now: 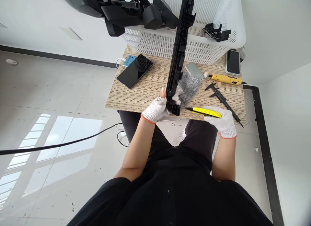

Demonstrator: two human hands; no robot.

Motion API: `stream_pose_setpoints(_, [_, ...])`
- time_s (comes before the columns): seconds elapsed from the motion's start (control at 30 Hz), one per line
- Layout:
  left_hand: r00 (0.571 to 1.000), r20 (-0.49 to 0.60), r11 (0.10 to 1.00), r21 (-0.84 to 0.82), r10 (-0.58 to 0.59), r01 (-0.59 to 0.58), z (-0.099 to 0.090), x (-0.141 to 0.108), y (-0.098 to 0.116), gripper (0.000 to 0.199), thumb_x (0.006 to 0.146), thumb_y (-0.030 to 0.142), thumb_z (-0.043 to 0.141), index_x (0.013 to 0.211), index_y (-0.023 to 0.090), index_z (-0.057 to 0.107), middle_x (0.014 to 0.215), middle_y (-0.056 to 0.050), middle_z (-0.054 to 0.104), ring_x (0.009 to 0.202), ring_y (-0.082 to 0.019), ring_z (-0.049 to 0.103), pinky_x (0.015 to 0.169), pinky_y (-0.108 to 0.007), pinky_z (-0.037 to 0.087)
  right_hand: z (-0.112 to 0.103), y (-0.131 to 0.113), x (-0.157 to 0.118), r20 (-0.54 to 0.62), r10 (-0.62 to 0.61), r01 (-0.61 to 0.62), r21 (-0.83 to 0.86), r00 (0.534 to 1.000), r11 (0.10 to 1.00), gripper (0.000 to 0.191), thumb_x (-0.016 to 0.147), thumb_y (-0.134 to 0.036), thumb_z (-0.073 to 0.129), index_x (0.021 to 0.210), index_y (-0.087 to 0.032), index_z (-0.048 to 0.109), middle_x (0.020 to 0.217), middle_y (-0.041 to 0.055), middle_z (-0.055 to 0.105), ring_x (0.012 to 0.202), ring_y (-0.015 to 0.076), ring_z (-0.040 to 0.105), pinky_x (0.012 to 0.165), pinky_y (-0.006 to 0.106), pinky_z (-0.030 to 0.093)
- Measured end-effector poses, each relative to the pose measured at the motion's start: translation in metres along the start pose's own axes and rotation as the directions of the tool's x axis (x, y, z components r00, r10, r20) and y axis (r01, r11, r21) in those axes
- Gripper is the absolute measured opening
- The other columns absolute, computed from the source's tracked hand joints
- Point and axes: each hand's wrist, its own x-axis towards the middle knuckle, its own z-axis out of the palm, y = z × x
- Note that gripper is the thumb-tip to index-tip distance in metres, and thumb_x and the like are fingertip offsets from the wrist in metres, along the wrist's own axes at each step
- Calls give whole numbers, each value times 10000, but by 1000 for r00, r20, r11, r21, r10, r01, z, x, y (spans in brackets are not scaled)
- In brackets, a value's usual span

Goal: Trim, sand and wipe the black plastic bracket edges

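Note:
A long black plastic trim strip (179,54) stands tilted over the table, ribbed side showing, its near end in my left hand (156,108). That hand wears a white knit glove with the thumb tip bare, and its fingers wrap round the strip. In my gloved right hand (222,119) is a yellow utility knife (206,112). Its dark tip points left, close to the strip's lower end; whether they touch I cannot tell. A grey cloth (190,87) lies on the table behind the knife, just right of the strip.
At the back is a white plastic basket (150,44) with black parts (216,32) in it; more black pieces (136,15) jut over its left side. On the table (116,98) lie a black phone (135,71), a caliper (223,101), a yellow pen-shaped tool (225,79) and another phone (232,62).

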Motion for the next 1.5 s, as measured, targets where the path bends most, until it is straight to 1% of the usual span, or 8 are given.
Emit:
stream_pose_setpoints(0.47, [1000, -9, 1000, 17, 5, -5, -10, 1, -6, 854, 765, 909, 744, 1238, 197, 729, 727, 16, 632, 569, -121, 638, 389, -190, 408, 3, 0, 0, -15, -66, 66, 2, 998, 998, 471, 606, -356, 1012, 1055, -275, 899, 1057, 42, 868, 900, 253, 822, 843, 385, 709])
stream_pose_setpoints(0.57, [1000, -17, 1000, -4, 2, -2, -8, 1, -6, 796, 803, 893, 726, 1212, 209, 733, 714, 7, 639, 595, -141, 672, 395, -198, 422, 2, -1, -1, 48, -20, 20, 3, 999, 1000, 467, 586, -349, 1028, 1034, -313, 902, 1057, 31, 866, 859, 251, 819, 818, 393, 716])
stream_pose_setpoints(0.87, [997, -67, 999, 4, -31, 32, -7, 0, -3, 753, 826, 873, 725, 1202, 221, 747, 691, 4, 638, 603, -154, 693, 405, -191, 445, 1, 4, 0, -88, -59, 59, -4, 994, 998, 557, 597, -426, 1040, 1101, -245, 890, 1020, 66, 864, 871, 267, 818, 796, 405, 711])
stream_pose_setpoints(0.97, [998, -51, 1000, -6, -29, 29, -11, 0, -6, 751, 834, 866, 723, 1212, 219, 754, 726, -15, 683, 612, -160, 706, 421, -207, 488, 2, 3, -1, 9, -27, 27, 10, 1000, 1000, 512, 573, -393, 1050, 1046, -266, 897, 1016, 58, 864, 853, 269, 819, 810, 418, 716])
stream_pose_setpoints(1.1, [997, -69, 1000, -8, -30, 29, -10, 1, -6, 731, 874, 855, 689, 1208, 209, 763, 744, -34, 708, 626, -172, 726, 444, -219, 529, 2, 1, -1, -51, -26, 27, 34, 998, 999, 477, 592, -359, 1041, 1045, -312, 896, 1030, 35, 864, 902, 272, 821, 851, 420, 717])
stream_pose_setpoints(1.2, [999, -39, 1000, -14, 1, -1, -6, 1, -4, 715, 881, 849, 688, 1180, 204, 771, 745, -34, 700, 626, -173, 727, 456, -231, 548, 2, -1, -1, 6, 4, -4, 44, 1000, 999, 483, 563, -334, 1045, 1020, -295, 894, 1027, 42, 863, 875, 272, 821, 830, 417, 718])
stream_pose_setpoints(1.3, [1000, -11, 1000, -12, 11, -12, -4, 1, -4, 721, 866, 849, 707, 1174, 200, 772, 751, -28, 695, 617, -160, 718, 455, -224, 541, 3, -2, -1, -47, -19, 21, 51, 999, 998, 481, 575, -348, 1032, 1027, -268, 888, 1011, 46, 864, 876, 272, 823, 845, 424, 716])
stream_pose_setpoints(1.5, [996, -78, 999, -15, -32, 31, -9, 1, -5, 726, 863, 845, 713, 1252, 233, 755, 757, -16, 708, 583, -143, 694, 464, -221, 537, 1, 3, 1, -39, -39, 40, 5, 998, 999, 517, 600, -418, 1033, 1080, -291, 889, 1063, 46, 867, 922, 284, 824, 859, 433, 715])
